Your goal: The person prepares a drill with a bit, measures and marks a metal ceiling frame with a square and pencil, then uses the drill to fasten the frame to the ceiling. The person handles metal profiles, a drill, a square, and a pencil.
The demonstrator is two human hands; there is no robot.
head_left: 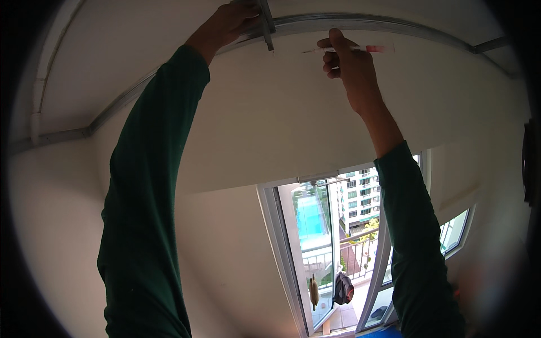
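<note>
My left hand (228, 23) is raised at the top of the view, its fingers closed at a short grey metal channel piece (267, 27) that crosses the metal ceiling track (349, 22). The fingertips are partly hidden in shadow. To the right, just below the track, my right hand (352, 62) grips a slim pen-like tool (369, 49). Its thin dark tip points left toward the metal piece, and its rear part is red and clear. A gap separates the tip from the metal piece and the wall.
The track runs along the top of a pale wall (270, 129) and on to a corner at left. A side bar (491, 45) joins it at right. Below, an open glass door (315, 225) shows a balcony railing (360, 242), a pool and buildings. A dark bag (344, 289) hangs there.
</note>
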